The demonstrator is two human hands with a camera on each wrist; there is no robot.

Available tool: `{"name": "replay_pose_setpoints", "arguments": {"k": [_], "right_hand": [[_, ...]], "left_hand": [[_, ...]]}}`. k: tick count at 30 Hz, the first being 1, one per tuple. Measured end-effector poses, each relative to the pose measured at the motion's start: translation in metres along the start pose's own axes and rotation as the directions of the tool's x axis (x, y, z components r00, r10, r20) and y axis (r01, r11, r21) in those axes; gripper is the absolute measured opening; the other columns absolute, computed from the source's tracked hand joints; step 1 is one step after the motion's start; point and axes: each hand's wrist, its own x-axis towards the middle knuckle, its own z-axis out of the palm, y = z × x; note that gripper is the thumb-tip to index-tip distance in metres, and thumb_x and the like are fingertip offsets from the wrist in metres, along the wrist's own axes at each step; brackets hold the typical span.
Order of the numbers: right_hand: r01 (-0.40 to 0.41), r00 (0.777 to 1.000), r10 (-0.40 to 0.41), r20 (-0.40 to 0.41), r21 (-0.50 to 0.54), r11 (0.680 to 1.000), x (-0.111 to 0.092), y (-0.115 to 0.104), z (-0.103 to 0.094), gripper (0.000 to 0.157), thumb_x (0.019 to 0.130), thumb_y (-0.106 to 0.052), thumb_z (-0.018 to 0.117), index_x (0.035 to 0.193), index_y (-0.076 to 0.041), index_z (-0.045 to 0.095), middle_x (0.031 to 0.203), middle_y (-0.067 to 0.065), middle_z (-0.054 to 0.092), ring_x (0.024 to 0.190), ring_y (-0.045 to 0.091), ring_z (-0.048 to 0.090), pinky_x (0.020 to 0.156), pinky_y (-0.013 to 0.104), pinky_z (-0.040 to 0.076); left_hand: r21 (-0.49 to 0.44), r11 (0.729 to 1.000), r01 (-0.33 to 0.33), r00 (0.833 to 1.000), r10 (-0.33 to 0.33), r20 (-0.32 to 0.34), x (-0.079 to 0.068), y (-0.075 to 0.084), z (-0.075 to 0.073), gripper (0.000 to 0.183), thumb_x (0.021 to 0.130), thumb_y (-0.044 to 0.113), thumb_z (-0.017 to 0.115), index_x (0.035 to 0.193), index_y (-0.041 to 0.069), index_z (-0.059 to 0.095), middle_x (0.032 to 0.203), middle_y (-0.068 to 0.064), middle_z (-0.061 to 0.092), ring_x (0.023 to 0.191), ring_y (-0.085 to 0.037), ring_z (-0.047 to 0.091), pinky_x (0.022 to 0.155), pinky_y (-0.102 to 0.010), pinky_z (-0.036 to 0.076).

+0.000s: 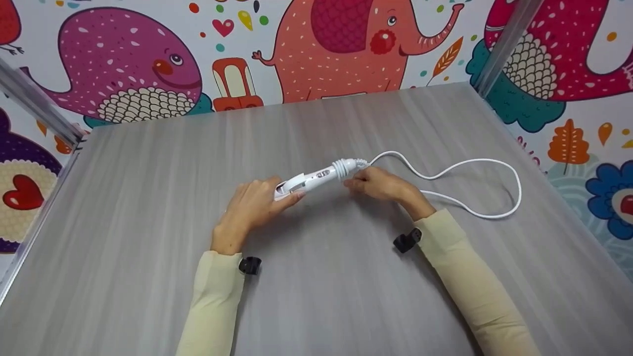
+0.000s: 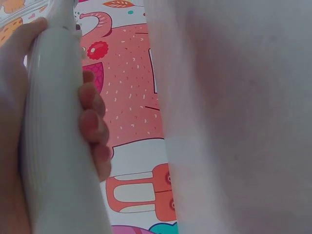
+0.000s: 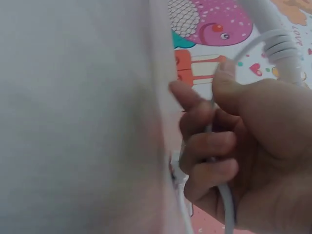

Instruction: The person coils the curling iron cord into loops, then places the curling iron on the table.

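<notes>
A white curling iron (image 1: 316, 179) is held at a slant above the table, its clamp lever and small buttons facing up. My left hand (image 1: 254, 200) grips its left part, with the thumb along the near side. In the left wrist view, the fingers curl round the thick, smooth white body (image 2: 63, 126). Turns of white cord (image 1: 341, 169) circle the handle's right end. Close by that end, my right hand (image 1: 383, 184) holds the cord; in the right wrist view its fingers curl round the cord (image 3: 227, 207). The iron's left tip is hidden by the left hand.
A long loop of the cord (image 1: 487, 159) spreads to the right over the grey wood-grain table (image 1: 306, 287). Walls printed with cartoon animals (image 1: 341, 64) stand behind and beside the table, with metal posts (image 1: 509, 47) at the corners. Black wrist mounts (image 1: 408, 241) sit by both sleeves.
</notes>
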Motion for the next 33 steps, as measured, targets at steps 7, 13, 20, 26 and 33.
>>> {"name": "replay_pose_setpoints", "arguments": {"k": [7,13,20,26,33], "right_hand": [[-0.07,0.984,0.08,-0.157,0.064,0.995,0.0,0.006,-0.001,0.022,0.087,-0.025,0.077,0.08,-0.004,0.074,0.068,-0.001,0.065,0.061,0.008,0.051,0.059,0.025,0.041],[0.089,0.973,-0.087,-0.212,-0.001,0.996,0.005,0.013,-0.002,0.006,0.077,0.004,0.068,0.079,0.004,0.073,0.066,-0.003,0.059,0.058,0.008,0.042,0.055,0.022,0.034],[-0.009,0.968,0.024,-0.249,0.059,0.998,0.006,0.007,-0.004,0.01,0.084,-0.01,0.074,0.085,0.0,0.078,0.069,-0.006,0.065,0.059,0.006,0.047,0.056,0.02,0.036],[-0.031,0.968,0.058,-0.246,0.11,0.993,0.003,-0.002,-0.005,0.016,0.081,-0.019,0.082,0.089,-0.005,0.08,0.074,-0.001,0.074,0.059,0.004,0.052,0.055,0.019,0.04],[0.03,0.956,-0.001,-0.294,0.096,0.995,0.0,-0.011,-0.006,0.018,0.075,-0.022,0.088,0.086,-0.01,0.081,0.081,0.003,0.076,0.067,0.005,0.056,0.057,0.019,0.043]], "left_hand": [[-0.003,0.998,-0.059,0.998,0.059,-0.001,0.0,0.0,0.003,0.057,0.09,0.061,0.061,0.106,0.007,0.071,0.081,-0.008,0.069,0.064,-0.018,0.057,0.058,-0.029,0.044],[-0.049,0.995,-0.09,0.996,0.092,0.023,0.0,0.0,0.005,0.051,0.087,0.06,0.066,0.097,0.01,0.073,0.071,-0.005,0.063,0.06,-0.015,0.05,0.055,-0.026,0.036],[-0.121,0.99,-0.066,0.995,0.075,0.069,0.0,0.001,0.005,0.049,0.084,0.062,0.069,0.094,0.014,0.075,0.071,-0.001,0.064,0.061,-0.013,0.05,0.057,-0.027,0.037],[-0.145,0.989,-0.038,0.992,0.055,0.112,-0.001,0.001,0.005,0.051,0.082,0.065,0.069,0.092,0.016,0.076,0.072,0.001,0.065,0.062,-0.014,0.052,0.058,-0.027,0.04],[-0.153,0.988,-0.004,0.988,0.028,0.153,-0.002,0.001,0.002,0.053,0.081,0.068,0.067,0.092,0.018,0.076,0.073,0.002,0.066,0.065,-0.015,0.054,0.06,-0.028,0.042]]}}
